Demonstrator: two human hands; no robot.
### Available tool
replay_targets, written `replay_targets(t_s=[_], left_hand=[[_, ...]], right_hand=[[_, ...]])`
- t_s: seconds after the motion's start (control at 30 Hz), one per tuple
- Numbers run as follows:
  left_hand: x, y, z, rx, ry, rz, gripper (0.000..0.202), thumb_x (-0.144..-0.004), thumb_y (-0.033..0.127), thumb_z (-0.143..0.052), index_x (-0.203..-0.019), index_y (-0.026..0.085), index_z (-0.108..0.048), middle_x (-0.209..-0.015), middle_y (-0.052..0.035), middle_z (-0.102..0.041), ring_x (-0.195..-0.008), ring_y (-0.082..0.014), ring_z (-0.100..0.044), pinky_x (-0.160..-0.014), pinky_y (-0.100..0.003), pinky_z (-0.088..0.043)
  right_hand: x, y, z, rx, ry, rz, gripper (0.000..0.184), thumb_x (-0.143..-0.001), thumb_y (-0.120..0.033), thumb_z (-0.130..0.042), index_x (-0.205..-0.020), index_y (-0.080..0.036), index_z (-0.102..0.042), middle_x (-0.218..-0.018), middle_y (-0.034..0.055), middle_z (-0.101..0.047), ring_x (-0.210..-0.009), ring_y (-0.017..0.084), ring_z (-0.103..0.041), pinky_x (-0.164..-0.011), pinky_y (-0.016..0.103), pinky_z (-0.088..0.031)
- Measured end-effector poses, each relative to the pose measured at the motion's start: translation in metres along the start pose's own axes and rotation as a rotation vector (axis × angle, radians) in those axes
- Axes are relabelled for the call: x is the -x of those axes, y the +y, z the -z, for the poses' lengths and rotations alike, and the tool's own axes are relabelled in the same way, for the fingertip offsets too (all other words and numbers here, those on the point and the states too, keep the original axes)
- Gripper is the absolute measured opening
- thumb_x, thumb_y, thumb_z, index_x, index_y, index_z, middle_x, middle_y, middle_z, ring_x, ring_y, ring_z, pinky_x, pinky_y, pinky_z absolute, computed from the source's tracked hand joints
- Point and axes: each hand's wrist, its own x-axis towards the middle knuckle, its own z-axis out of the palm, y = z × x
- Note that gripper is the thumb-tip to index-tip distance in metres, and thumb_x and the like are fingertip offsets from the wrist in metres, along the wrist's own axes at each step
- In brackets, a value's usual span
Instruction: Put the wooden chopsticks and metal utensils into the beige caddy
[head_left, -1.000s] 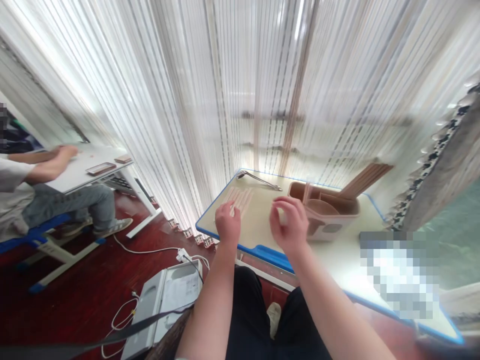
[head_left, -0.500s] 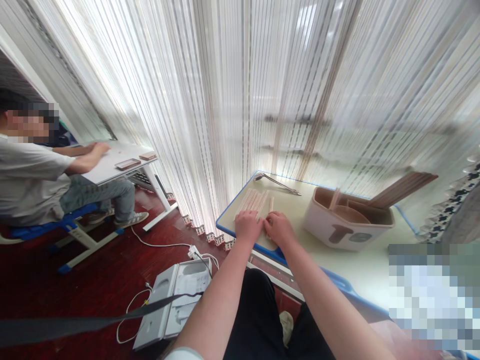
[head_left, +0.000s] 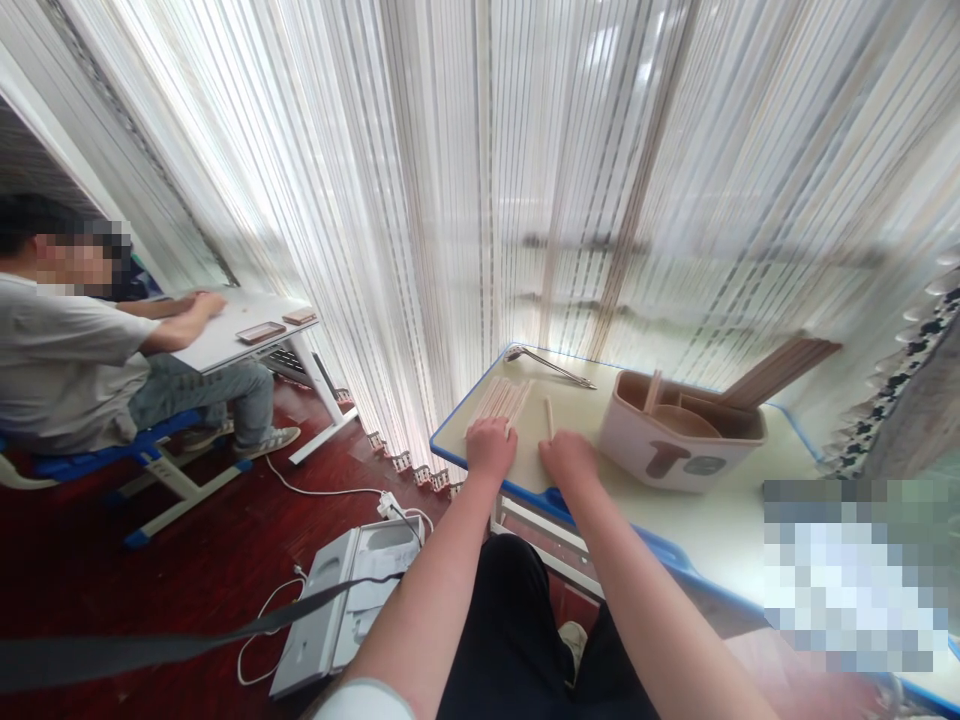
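Shifted rightward: your right hand (head_left: 571,462), curled tight round one stick (head_left: 549,418) | your left hand (head_left: 491,450): at stick row (head_left: 501,400), grip can't be told | risk: left nudge scatters row

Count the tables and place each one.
2. The blue-edged table is in front, under the person's left hand and right hand, bearing pale sticks and a bin. The white table is at left, before another person. No others show.
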Motion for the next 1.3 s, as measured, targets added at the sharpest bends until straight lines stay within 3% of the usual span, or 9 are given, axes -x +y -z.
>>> replay_targets(t_s=[0.1, 0.2, 0.3, 0.43, 0.63, 0.73, 0.87, 1.07, 1.3], left_hand=[[0.001, 0.002, 0.005, 0.113, 0.138, 0.03, 0.029, -0.08, 0.028, -0.048, -0.105, 0.018, -0.06, -0.091, -0.0081, -0.065, -0.093, -0.0213, -0.056, -0.088, -0.036, -0.038], [-0.001, 0.011, 0.014, 0.309, 0.272, 0.145, 0.035, -0.082, 0.035, -0.047, -0.11, 0.017, -0.057, -0.091, -0.008, -0.066, -0.091, -0.02, -0.059, -0.088, -0.036, -0.04], [-0.004, 0.031, 0.022, 0.565, 0.126, 0.237, 0.045, -0.077, 0.045, -0.052, -0.11, 0.014, -0.056, -0.089, -0.0096, -0.068, -0.083, -0.0194, -0.063, -0.079, -0.033, -0.046], [-0.011, 0.07, 0.03, 0.777, -0.092, 0.199, 0.045, -0.072, 0.048, -0.058, -0.101, 0.013, -0.06, -0.083, -0.0099, -0.069, -0.074, -0.0189, -0.065, -0.07, -0.031, -0.049], [-0.017, 0.13, 0.053, 0.83, -0.08, 0.03, 0.028, -0.071, 0.04, -0.061, -0.084, 0.016, -0.065, -0.077, -0.0068, -0.068, -0.064, -0.0162, -0.063, -0.062, -0.028, -0.049], [-0.017, 0.155, 0.063, 0.887, -0.117, -0.045, 0.027, -0.072, 0.041, -0.059, -0.082, 0.016, -0.065, -0.078, -0.0059, -0.068, -0.062, -0.015, -0.062, -0.06, -0.027, -0.048], [-0.017, 0.182, 0.069, 0.916, -0.083, -0.134, 0.028, -0.074, 0.042, -0.057, -0.082, 0.017, -0.064, -0.077, -0.0047, -0.067, -0.065, -0.0142, -0.061, -0.06, -0.026, -0.048], [-0.027, 0.212, 0.077, 0.925, -0.006, -0.213, 0.025, -0.074, 0.041, -0.058, -0.081, 0.017, -0.063, -0.076, -0.0029, -0.065, -0.066, -0.0124, -0.059, -0.063, -0.025, -0.047], [-0.049, 0.227, 0.08, 0.919, 0.01, -0.246, 0.023, -0.072, 0.04, -0.06, -0.078, 0.018, -0.062, -0.077, -0.0027, -0.065, -0.067, -0.0125, -0.059, -0.061, -0.025, -0.047]], right_hand=[[0.002, 0.001, 0.006, -0.013, -0.024, 0.024, 0.028, -0.079, -0.024, -0.043, -0.084, -0.008, -0.065, -0.085, 0.0221, -0.064, -0.081, 0.03, -0.062, -0.062, 0.035, -0.043], [0.013, 0.005, 0.014, -0.039, -0.004, 0.04, 0.026, -0.08, -0.027, -0.044, -0.081, -0.011, -0.065, -0.082, 0.0173, -0.065, -0.077, 0.027, -0.062, -0.06, 0.032, -0.042], [0.032, 0.017, 0.025, -0.078, 0.108, 0.121, 0.023, -0.08, -0.029, -0.044, -0.08, -0.016, -0.063, -0.081, 0.0103, -0.066, -0.075, 0.021, -0.06, -0.06, 0.027, -0.039], [0.058, 0.036, 0.044, -0.101, 0.325, 0.244, 0.015, -0.077, -0.026, -0.047, -0.073, -0.019, -0.06, -0.074, 0.0049, -0.064, -0.074, 0.017, -0.057, -0.059, 0.024, -0.035], [0.078, 0.061, 0.077, -0.123, 0.519, 0.311, 0.012, -0.075, -0.022, -0.047, -0.07, -0.02, -0.058, -0.071, 0.0043, -0.062, -0.077, 0.018, -0.055, -0.063, 0.025, -0.035], [0.085, 0.075, 0.096, -0.177, 0.56, 0.329, 0.011, -0.075, -0.022, -0.048, -0.072, -0.02, -0.058, -0.073, 0.0033, -0.063, -0.076, 0.017, -0.055, -0.064, 0.024, -0.036], [0.085, 0.1, 0.118, -0.265, 0.582, 0.358, 0.014, -0.079, -0.024, -0.046, -0.081, -0.021, -0.059, -0.077, 0.0023, -0.063, -0.077, 0.016, -0.056, -0.067, 0.024, -0.038], [0.071, 0.126, 0.132, -0.393, 0.633, 0.382, 0.02, -0.083, -0.031, -0.044, -0.087, -0.02, -0.061, -0.081, 0.0032, -0.063, -0.069, 0.013, -0.054, -0.063, 0.022, -0.038], [0.066, 0.145, 0.136, -0.395, 0.691, 0.128, 0.043, -0.087, -0.046, -0.034, -0.065, -0.019, -0.058, -0.06, 0.0018, -0.058, -0.057, 0.014, -0.05, -0.053, 0.024, -0.031]])
